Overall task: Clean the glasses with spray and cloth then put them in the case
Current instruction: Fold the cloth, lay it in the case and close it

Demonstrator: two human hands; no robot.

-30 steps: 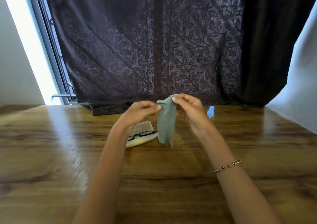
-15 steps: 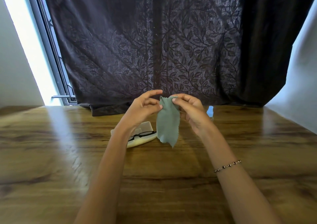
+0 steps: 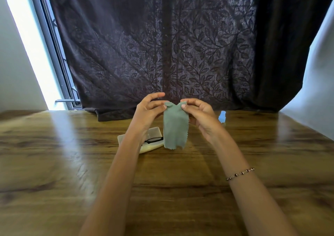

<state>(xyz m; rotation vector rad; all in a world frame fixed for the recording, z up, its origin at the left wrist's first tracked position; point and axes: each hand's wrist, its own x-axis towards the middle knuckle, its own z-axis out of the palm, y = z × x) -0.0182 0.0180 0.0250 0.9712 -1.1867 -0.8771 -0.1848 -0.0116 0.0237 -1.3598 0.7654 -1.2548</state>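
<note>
1. I am watching the left hand point(image 3: 148, 111) and right hand point(image 3: 200, 116) each pinching a top corner of the cloth point(image 3: 175, 127), which is hanging between them.
2. The glasses point(image 3: 153, 140) are lying on the case point(image 3: 122, 139) under the left hand. The spray bottle point(image 3: 222, 116) is standing beyond the right hand (half hidden).
3. I am judging this as cloth preparation; the next move is calling for one hand letting go to fetch the glasses.

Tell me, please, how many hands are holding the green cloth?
2. The left hand pinches the green cloth at its top left corner; the right hand pinches its top right corner. Neither grip is hidden.
</note>
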